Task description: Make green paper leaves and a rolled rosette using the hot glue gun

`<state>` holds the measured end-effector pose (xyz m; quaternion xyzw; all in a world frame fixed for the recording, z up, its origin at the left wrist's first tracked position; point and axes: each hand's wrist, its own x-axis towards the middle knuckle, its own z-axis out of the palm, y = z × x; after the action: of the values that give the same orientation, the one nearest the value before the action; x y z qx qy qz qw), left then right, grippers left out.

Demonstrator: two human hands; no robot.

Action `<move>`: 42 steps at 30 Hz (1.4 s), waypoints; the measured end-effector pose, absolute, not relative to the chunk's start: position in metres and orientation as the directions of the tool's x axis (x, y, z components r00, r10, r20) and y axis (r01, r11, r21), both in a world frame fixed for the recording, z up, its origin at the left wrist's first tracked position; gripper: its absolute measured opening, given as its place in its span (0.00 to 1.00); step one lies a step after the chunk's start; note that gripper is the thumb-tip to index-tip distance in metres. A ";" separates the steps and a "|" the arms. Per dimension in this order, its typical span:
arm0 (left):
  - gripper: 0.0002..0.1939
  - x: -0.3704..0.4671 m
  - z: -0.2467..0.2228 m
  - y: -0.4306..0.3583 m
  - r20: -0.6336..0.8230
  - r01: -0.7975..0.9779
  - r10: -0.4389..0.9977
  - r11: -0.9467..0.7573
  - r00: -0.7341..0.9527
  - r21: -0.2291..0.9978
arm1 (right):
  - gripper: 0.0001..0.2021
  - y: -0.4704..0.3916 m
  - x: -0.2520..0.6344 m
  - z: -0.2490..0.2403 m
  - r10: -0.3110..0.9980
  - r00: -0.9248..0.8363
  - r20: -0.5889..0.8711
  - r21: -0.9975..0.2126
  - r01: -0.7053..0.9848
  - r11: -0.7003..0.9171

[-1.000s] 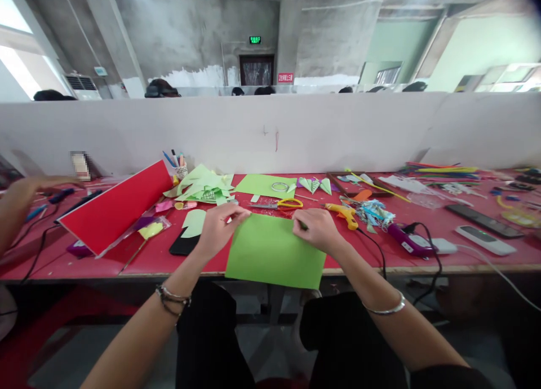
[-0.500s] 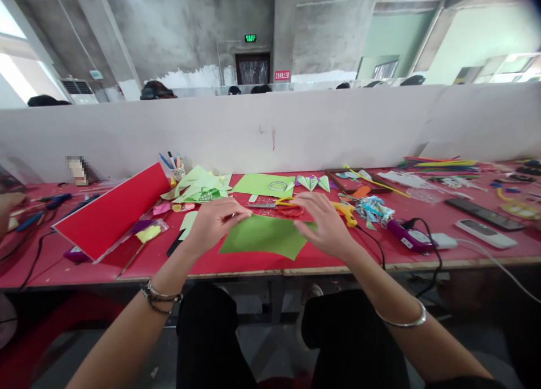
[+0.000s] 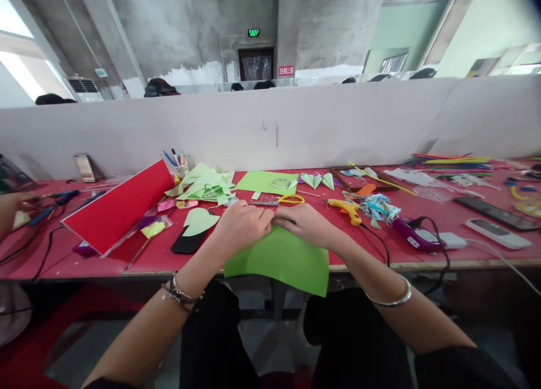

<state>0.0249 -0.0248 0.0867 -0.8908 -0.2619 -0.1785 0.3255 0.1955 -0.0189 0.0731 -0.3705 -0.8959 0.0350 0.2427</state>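
Note:
A sheet of green paper hangs bent over the table's front edge, its lower corners dipping above my lap. My left hand and my right hand meet at the sheet's top edge, both with curled fingers pinching it. The fingertips are partly hidden behind the knuckles. Just beyond my hands lie scissors with yellow handles. Left of my left hand, a pale green heart-shaped paper rests on a black phone.
A yellow glue gun lies at right, its cord trailing over the front edge near a purple power strip. At left leans a red board. Pale green scraps and folded paper leaves lie further back. A co-worker's hand shows far left.
My hands have come together at the top of the green sheet; my right hand's spread fingers have closed on it. The sheet has moved toward me and now overhangs the edge.

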 end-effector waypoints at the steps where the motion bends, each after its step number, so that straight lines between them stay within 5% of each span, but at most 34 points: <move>1: 0.10 0.024 0.086 -0.024 0.484 0.570 0.340 -0.662 0.807 -0.486 | 0.11 -0.020 0.197 0.074 0.661 -0.629 0.408 -0.270 0.609 0.746; 10: 0.09 -0.030 0.087 0.002 0.518 0.699 0.485 -0.604 0.704 -0.384 | 0.13 -0.016 0.245 0.070 0.723 -0.563 0.400 -0.392 0.608 0.691; 14: 0.11 -0.032 0.090 0.003 0.571 0.800 0.620 -0.588 0.539 -0.117 | 0.13 -0.015 0.253 0.069 0.742 -0.551 0.382 -0.367 0.647 0.669; 16: 0.15 -0.021 0.093 -0.003 0.499 0.725 0.635 -0.689 0.589 0.020 | 0.13 -0.015 0.248 0.070 0.712 -0.601 0.363 -0.362 0.613 0.702; 21: 0.16 0.004 0.094 -0.017 0.343 0.648 0.609 -0.762 0.715 0.003 | 0.13 -0.016 0.233 0.074 0.668 -0.635 0.387 -0.337 0.577 0.744; 29: 0.17 0.016 0.088 -0.023 0.387 0.622 0.581 -0.783 0.716 0.024 | 0.08 -0.028 0.200 0.076 0.561 -0.627 0.541 -0.061 0.636 0.769; 36: 0.15 -0.008 0.092 -0.025 0.406 0.590 0.615 -0.782 0.676 0.203 | 0.07 -0.023 0.224 0.069 0.624 -0.569 0.536 -0.136 0.671 0.729; 42: 0.15 -0.037 0.091 -0.017 0.393 0.654 0.663 -0.735 0.638 0.179 | 0.07 -0.017 0.272 0.058 0.702 -0.464 0.541 -0.142 0.772 0.620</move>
<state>-0.0373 -0.0165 0.0914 -0.9049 -0.3637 -0.2210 -0.0101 0.2722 -0.0174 0.0581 -0.4318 -0.8532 -0.0616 0.2860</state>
